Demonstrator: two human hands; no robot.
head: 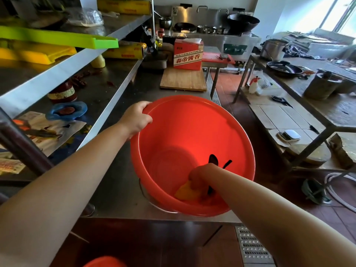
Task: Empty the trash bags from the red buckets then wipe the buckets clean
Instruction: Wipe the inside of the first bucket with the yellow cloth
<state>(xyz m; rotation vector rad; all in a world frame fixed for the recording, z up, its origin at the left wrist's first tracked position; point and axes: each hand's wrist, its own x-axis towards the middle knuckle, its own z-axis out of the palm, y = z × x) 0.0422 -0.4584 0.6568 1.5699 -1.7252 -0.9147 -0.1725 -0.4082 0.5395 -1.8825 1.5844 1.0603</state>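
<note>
Bucket tilted on counter, no bag inside | my left hand grips far-left rim | my right hand clamps cloth on near inner wall; unwiped floor lies beyond.

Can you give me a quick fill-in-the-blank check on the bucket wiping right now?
The left hand grips the red bucket's ____.
The right hand presses a ____ cloth against the inside wall.
The bucket sits tilted on the steel ____.

Missing words: rim; yellow; counter
</note>
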